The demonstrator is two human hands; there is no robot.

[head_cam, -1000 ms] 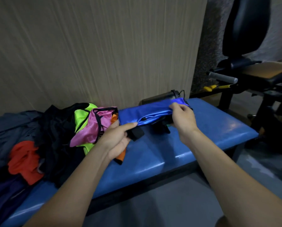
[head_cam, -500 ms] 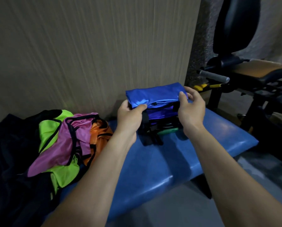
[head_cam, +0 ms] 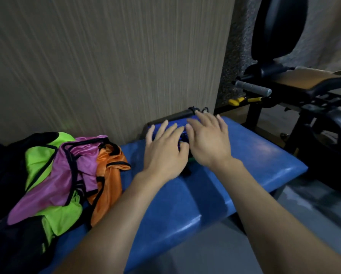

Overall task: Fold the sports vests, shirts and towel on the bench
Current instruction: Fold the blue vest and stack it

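A: What differs from half a second ago?

B: Then both hands held the folded blue vest (head_cam: 182, 138) raised above the seat, fingers curled round its ends. It is down on the blue bench (head_cam: 215, 194) now, at the far edge by the wall, and the hands lie on top of it. Only a sliver of blue cloth shows between them, with a bit of black and green beneath the right wrist.

A: How do the hands sit?

B: The left hand (head_cam: 163, 153) lies palm down, fingers straight and spread wide toward the wall. The right hand (head_cam: 207, 139) is the same, flat and fanned, just beside the left, thumbs nearly meeting. Both are slightly blurred. Neither grips anything; they press flat on the vest. Both forearms reach in from the lower edge, bare.

A: And the rest of the laundry?

B: On the left end of the bench lies an unfolded heap: an orange vest (head_cam: 108, 175) nearest the hands, a pink vest (head_cam: 70, 175) over a lime green vest (head_cam: 61, 214), all black-trimmed, then dark clothing (head_cam: 9, 175) at the edge.

A: The room?

B: A striped beige wall (head_cam: 106, 66) behind the bench, a dark cylinder (head_cam: 177, 116) lying against its foot beyond the fingertips, grey floor (head_cam: 205, 250) below. At right stands a black gym machine (head_cam: 280, 30) with a tan seat pad (head_cam: 308, 77) and a grey handle (head_cam: 252, 88).
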